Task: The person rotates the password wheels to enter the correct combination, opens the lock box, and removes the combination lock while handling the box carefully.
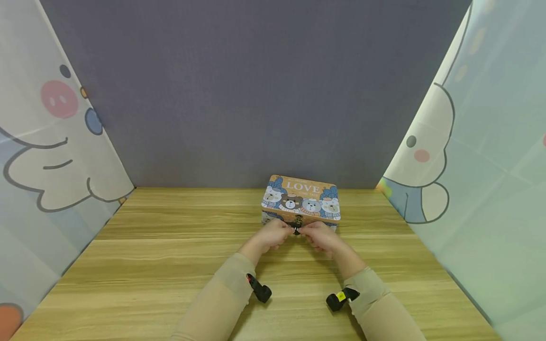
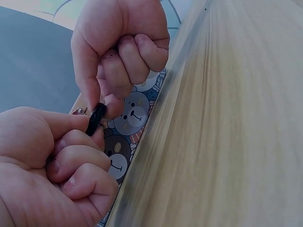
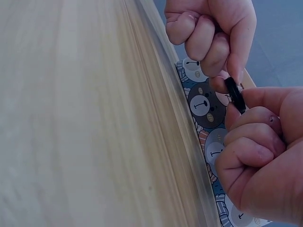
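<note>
A tin box (image 1: 301, 196) with a carry-case shape, printed with cartoon bears and the word LOVE, stands with its lid down near the back of the table. A metal clasp (image 1: 299, 219) sits at its front middle. Just below the clasp, a small black piece (image 2: 96, 119) is pinched from both sides; whether it is the box's handle, I cannot tell. My left hand (image 1: 274, 234) pinches its left end between thumb and forefinger, other fingers curled in. On the right end, my right hand (image 1: 323, 237) does likewise. Fingertips partly hide the piece.
The wood-grain table (image 1: 179, 255) extends to both sides and in front of the box. Behind the box rises a grey panel (image 1: 256, 94). Cartoon-printed sheets flank the table at left (image 1: 55, 156) and right (image 1: 490, 189).
</note>
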`<act>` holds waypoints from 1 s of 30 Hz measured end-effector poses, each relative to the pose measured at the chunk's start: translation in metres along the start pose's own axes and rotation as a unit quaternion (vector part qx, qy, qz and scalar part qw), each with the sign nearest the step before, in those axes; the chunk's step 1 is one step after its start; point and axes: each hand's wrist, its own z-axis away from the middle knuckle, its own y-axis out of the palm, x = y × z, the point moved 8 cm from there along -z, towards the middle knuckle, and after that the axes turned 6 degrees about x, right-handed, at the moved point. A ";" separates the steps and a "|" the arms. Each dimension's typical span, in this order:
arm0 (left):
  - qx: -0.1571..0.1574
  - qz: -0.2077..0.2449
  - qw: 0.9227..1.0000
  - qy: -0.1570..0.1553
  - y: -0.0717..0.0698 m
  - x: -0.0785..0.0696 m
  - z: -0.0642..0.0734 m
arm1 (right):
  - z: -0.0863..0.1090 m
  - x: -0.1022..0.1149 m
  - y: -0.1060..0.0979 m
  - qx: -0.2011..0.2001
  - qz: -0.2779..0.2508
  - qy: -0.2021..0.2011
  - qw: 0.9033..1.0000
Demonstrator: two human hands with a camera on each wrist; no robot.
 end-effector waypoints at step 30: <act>-0.005 0.005 1.000 -0.006 0.002 0.001 0.001 | 0.014 0.002 -0.023 -0.017 0.024 -0.006 1.000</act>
